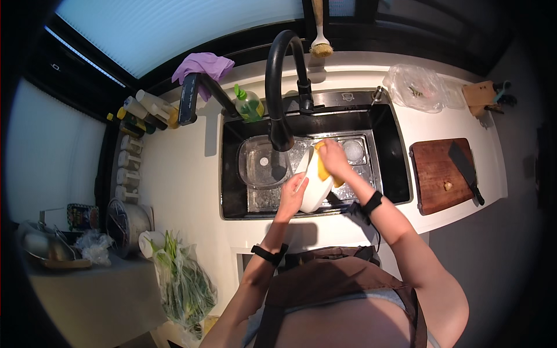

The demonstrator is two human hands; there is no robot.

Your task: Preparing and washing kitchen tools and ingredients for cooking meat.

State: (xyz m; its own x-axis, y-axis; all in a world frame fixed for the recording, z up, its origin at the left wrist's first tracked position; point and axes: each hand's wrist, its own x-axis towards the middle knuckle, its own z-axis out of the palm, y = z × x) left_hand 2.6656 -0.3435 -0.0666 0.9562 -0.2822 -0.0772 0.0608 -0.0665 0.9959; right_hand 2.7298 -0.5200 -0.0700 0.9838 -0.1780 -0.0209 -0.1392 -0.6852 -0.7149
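Over the black kitchen sink (394,143), my left hand (292,195) grips the rim of a white bowl (314,196), which is tilted on its side. My right hand (334,160) presses a yellow cloth (323,167) against the bowl's outer wall. Part of the cloth hangs down past the bowl's far right side. Just left of the bowl, a clear plastic basin (256,167) stands in the sink beneath the black gooseneck faucet (273,87). A round drain cover (352,151) shows to the right of my right hand.
Right of the sink lies a wooden cutting board (431,174) bearing a cleaver (462,163) and a garlic clove (447,186). A green soap bottle (249,106) and purple gloves (204,67) are behind the sink. Bagged leafy greens (185,282) rest at front left; a knife block (478,96) stands far right.
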